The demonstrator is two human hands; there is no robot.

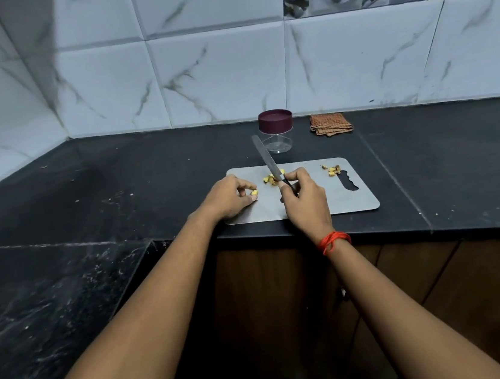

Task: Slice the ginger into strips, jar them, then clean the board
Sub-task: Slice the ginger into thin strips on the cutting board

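Note:
A grey cutting board (pixel 322 202) lies at the counter's front edge. My left hand (pixel 229 198) pinches a small yellow ginger piece (pixel 254 192) on the board's left side. My right hand (pixel 305 200) grips a knife (pixel 265 159) by its dark handle, the blade tilted up and pointing away toward the jar. A small heap of cut ginger (pixel 271 179) lies just beside the blade's base. More ginger bits (pixel 332 169) sit near the board's handle slot. A clear jar (pixel 276 131) with a maroon lid on stands behind the board.
A folded brown checked cloth (pixel 331 123) lies by the tiled wall, right of the jar. The black counter (pixel 147 183) turns a corner on the left. Wooden cabinet doors (pixel 426 278) sit under the front edge.

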